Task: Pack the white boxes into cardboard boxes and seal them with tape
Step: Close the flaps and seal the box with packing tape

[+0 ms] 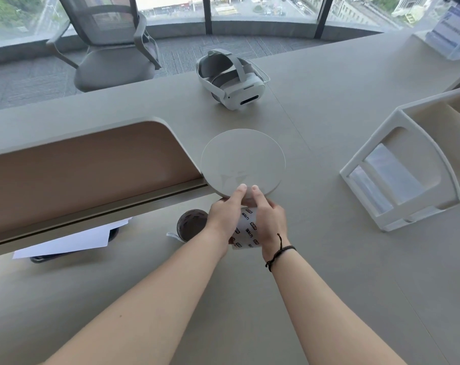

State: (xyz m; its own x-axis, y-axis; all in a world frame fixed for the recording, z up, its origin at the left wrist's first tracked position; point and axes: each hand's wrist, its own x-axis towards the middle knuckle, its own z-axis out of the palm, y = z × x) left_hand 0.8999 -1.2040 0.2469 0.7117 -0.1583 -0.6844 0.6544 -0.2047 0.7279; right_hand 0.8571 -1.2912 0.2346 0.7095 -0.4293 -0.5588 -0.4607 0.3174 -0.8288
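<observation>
Both hands, left hand (225, 216) and right hand (269, 219), pinching round white box (243, 160) at near rim, above counter (329, 259) | looks light, stiff, smooth | likely safer gripped at opposite edges

Bright, even daylight from the tall windows (263, 11), soft faint shadows on the pale grey worktop (329, 259), strong wide-angle bending at the edges, slight overall softness.

Bare desk (329, 259) lies open rightward up to the white rack (397, 164); a headset (233, 83) stands beyond.
</observation>
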